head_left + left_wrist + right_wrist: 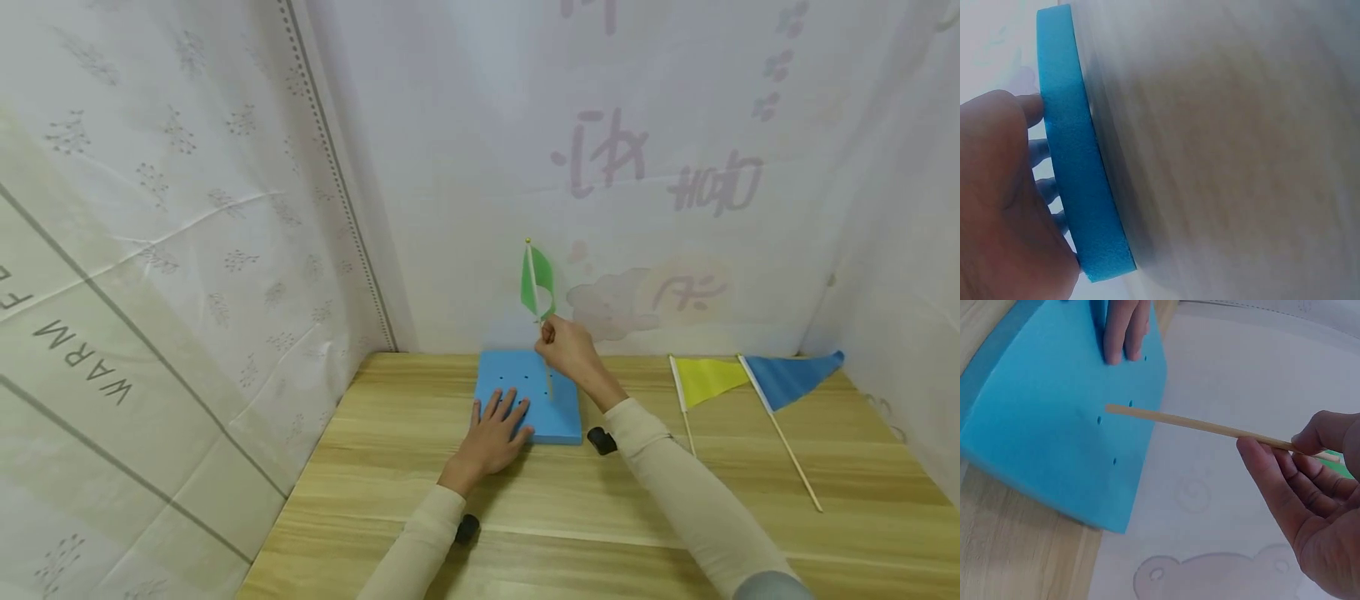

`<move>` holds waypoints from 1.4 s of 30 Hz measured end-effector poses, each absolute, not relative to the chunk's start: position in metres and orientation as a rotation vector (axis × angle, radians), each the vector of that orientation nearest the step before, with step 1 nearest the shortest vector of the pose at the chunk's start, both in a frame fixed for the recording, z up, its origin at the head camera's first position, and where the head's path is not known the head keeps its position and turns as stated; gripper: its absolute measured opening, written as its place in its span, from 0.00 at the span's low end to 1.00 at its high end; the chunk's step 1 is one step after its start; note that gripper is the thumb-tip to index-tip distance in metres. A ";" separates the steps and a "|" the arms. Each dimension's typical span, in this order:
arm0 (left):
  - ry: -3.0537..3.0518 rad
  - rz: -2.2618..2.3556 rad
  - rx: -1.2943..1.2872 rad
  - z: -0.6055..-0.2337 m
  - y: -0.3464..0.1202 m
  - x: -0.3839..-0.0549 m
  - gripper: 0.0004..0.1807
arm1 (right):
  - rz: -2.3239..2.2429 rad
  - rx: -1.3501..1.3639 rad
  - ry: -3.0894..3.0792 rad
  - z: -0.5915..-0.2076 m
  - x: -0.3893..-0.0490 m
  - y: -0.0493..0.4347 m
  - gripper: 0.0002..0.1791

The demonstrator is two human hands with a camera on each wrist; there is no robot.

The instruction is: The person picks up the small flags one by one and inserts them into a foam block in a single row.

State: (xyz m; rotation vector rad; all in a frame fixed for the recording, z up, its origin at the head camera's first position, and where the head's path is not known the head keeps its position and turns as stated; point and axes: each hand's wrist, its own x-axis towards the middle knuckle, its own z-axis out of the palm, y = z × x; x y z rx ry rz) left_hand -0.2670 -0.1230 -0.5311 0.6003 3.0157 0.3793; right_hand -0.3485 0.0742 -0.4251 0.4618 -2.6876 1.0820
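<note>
A blue foam block (pixel 491 365) with several small holes in its top lies on the table by the back wall. Fingers spread, my left hand (pixel 489 442) rests on the block's near left part; the left wrist view shows the palm beside its thick edge (pixel 1079 156). My right hand (pixel 573 354) pinches the thin wooden stick (pixel 1179 420) of a green flag (pixel 531 283), held tilted with the cloth at the top. The stick's lower end shows over the block close to some holes; I cannot tell whether it touches the foam.
To the right, a yellow pennant flag (pixel 705 379) and a blue pennant flag (pixel 795 379) lie on the wooden table (pixel 570 517). Printed white curtains (pixel 450 167) stand behind and at the sides. Black wrist devices (pixel 602 440) sit at both cuffs.
</note>
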 end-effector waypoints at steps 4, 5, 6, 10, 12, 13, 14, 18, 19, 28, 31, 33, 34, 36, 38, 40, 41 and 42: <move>3.002 0.398 0.598 -0.532 -0.122 -0.267 0.34 | 1.097 0.464 -2.674 -0.425 -0.354 0.064 0.03; 3.001 0.402 0.601 -0.533 -0.122 -0.268 0.34 | 1.103 0.467 -2.670 -0.425 -0.355 0.061 0.03; 3.002 0.409 0.606 -0.533 -0.122 -0.268 0.34 | 1.111 0.470 -2.666 -0.425 -0.356 0.059 0.03; 3.008 0.405 0.627 -0.535 -0.121 -0.269 0.34 | 1.122 0.479 -2.651 -0.425 -0.361 0.049 0.03; 3.011 0.401 0.630 -0.535 -0.120 -0.270 0.34 | 1.128 0.486 -2.635 -0.425 -0.363 0.043 0.03; 3.011 0.396 0.628 -0.535 -0.120 -0.270 0.34 | 1.132 0.491 -2.627 -0.425 -0.364 0.040 0.02; 3.013 0.394 0.627 -0.535 -0.120 -0.271 0.34 | 1.138 0.498 -2.618 -0.426 -0.366 0.038 0.02; 3.010 0.385 0.625 -0.533 -0.120 -0.270 0.34 | 1.152 0.524 -2.585 -0.428 -0.371 0.027 0.02; 3.009 0.384 0.627 -0.533 -0.120 -0.270 0.34 | 1.154 0.531 -2.580 -0.428 -0.372 0.024 0.02; 3.008 0.385 0.636 -0.528 -0.120 -0.267 0.34 | 1.175 0.589 -2.554 -0.437 -0.379 0.009 0.01; 3.010 0.397 0.646 -0.527 -0.121 -0.266 0.33 | 1.184 0.591 -2.555 -0.442 -0.379 0.006 0.02; 3.009 0.409 0.651 -0.527 -0.121 -0.266 0.33 | 1.184 0.589 -2.556 -0.445 -0.380 0.004 0.02; 3.011 0.414 0.652 -0.527 -0.121 -0.266 0.33 | 1.185 0.588 -2.556 -0.447 -0.380 0.004 0.02; 3.012 0.414 0.653 -0.527 -0.122 -0.266 0.33 | 1.178 0.588 -2.557 -0.451 -0.380 0.002 0.02; 3.013 0.408 0.649 -0.527 -0.122 -0.266 0.33 | 1.176 0.591 -2.565 -0.454 -0.380 0.001 0.02; 3.017 0.399 0.643 -0.528 -0.123 -0.266 0.33 | 1.183 0.599 -2.576 -0.457 -0.380 0.000 0.03; 3.020 0.390 0.640 -0.529 -0.123 -0.266 0.33 | 1.190 0.600 -2.582 -0.459 -0.380 -0.001 0.04; 3.019 0.385 0.635 -0.529 -0.124 -0.266 0.33 | 1.197 0.601 -2.589 -0.460 -0.380 -0.001 0.05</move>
